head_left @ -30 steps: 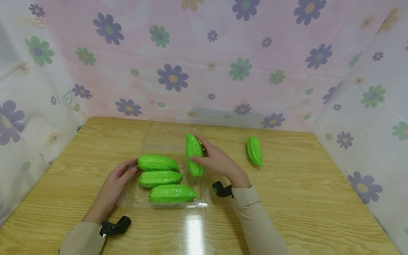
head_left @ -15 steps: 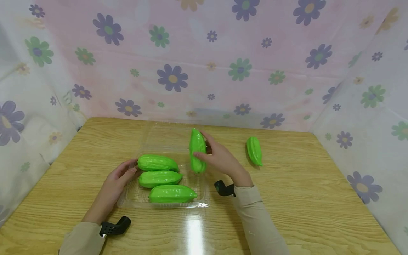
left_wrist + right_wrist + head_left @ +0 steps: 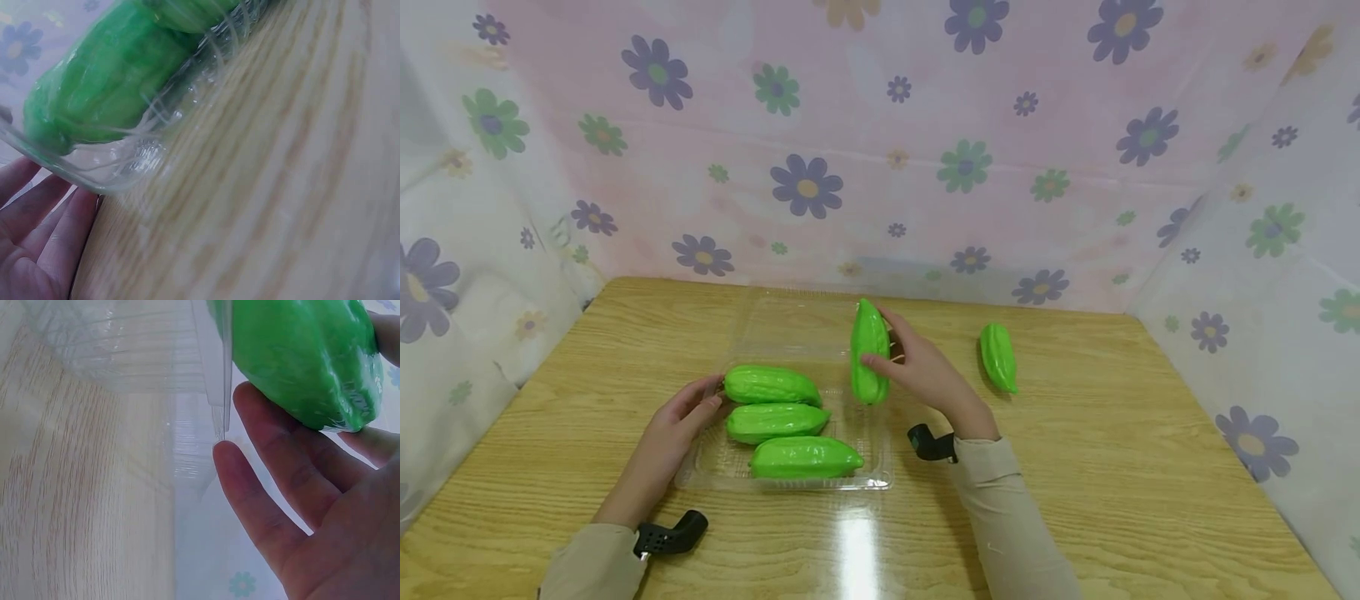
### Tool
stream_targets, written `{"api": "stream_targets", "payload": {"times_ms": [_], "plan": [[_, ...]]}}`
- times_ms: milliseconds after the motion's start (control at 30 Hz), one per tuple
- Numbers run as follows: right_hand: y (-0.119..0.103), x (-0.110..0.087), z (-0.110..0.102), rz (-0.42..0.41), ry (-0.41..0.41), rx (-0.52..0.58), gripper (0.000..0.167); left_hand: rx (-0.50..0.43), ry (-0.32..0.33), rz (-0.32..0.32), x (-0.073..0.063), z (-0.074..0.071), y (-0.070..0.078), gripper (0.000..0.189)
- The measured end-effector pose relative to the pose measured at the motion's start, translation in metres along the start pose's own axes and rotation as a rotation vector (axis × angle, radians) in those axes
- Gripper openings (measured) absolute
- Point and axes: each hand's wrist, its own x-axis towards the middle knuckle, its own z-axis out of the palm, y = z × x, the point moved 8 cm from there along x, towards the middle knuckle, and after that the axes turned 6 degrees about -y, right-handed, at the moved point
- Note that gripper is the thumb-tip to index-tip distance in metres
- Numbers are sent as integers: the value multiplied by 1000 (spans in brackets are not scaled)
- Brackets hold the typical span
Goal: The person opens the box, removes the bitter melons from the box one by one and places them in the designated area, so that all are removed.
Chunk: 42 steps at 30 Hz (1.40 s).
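Note:
A clear plastic clamshell box [image 3: 880, 481] stands on the table with its lid folded back. Three glossy green bitter melons lie crosswise inside: the back one [image 3: 771, 385], the middle one [image 3: 777, 422] and the front one [image 3: 807, 457]. At the box's left side, my left hand [image 3: 679, 423] pinches the rim between thumb and fingers. My right hand [image 3: 927, 377] holds another bitter melon [image 3: 869, 354] lengthwise over the box's right part, thumb on the near side. In the right wrist view its lower fingers [image 3: 262, 506] spread beside the box edge.
One more bitter melon [image 3: 998, 358] lies on the wooden table [image 3: 1120, 467] to the right of the box. The transparent lid [image 3: 797, 321] reaches toward the flowered cloth [image 3: 880, 167] at the back. Black wrist mounts [image 3: 672, 533] sit on both forearms.
My right hand has shifted a little right and away from me, carrying the bitter melon with it. The left hand, the box and the other melons have stayed in place.

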Motion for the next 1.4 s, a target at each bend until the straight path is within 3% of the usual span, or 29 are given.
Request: {"api": "stream_targets", "payload": {"times_ms": [633,967,1167,1400], "plan": [[4,-3,-14,11,33,-10,72,7,-5,-30,-3,-2,0,56],[16,-8,-26,63,75,-25,77,-4,2,-26,-2,0,2,54],[-3,-19,-31,70,60,16,71,8,-2,-43,-3,1,2,54],[30,-11,-33,82,77,52,73,2,-15,-40,-3,1,1,55]]}}
